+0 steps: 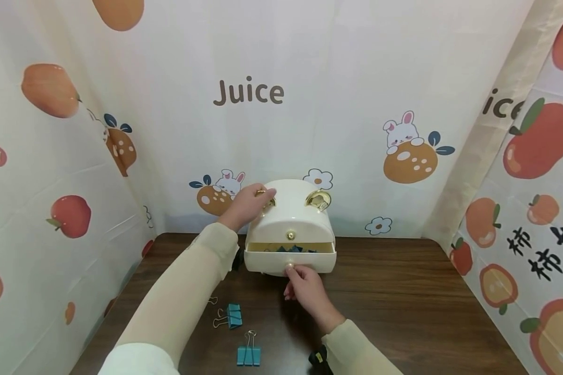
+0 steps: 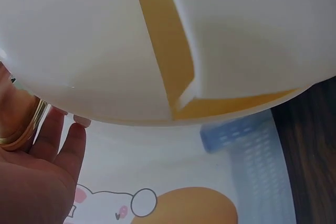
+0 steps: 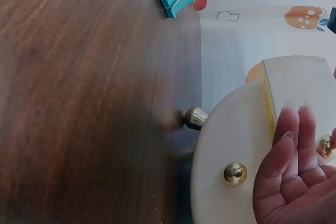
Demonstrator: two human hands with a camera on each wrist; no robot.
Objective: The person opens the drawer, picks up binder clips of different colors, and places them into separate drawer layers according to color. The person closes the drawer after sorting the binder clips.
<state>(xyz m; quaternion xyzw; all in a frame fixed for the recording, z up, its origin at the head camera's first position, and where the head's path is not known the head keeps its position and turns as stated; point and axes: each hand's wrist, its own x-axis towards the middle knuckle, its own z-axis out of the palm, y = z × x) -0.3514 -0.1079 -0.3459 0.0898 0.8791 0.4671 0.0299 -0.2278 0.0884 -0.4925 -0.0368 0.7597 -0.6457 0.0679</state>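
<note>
A rounded white drawer box (image 1: 293,219) with gold trim stands against the back curtain. Its drawer (image 1: 267,262) is pulled partly out, and dark teal pieces (image 1: 294,249) show inside, too small to tell their kind. My left hand (image 1: 247,205) grips the gold ring-shaped ornament at the box's upper left; in the left wrist view part of that gold ring (image 2: 38,119) shows between thumb and fingers. With thumb and index finger my right hand (image 1: 309,291) pinches the drawer's gold knob (image 1: 289,266). The second gold ornament (image 1: 318,200) sits at upper right.
Left of my right hand, teal binder clips (image 1: 234,315) (image 1: 248,356) lie on the dark wooden table (image 1: 403,302). Another clip's wire handle (image 1: 213,300) peeks out beside my left sleeve. Printed curtains (image 1: 347,130) close off the back and sides.
</note>
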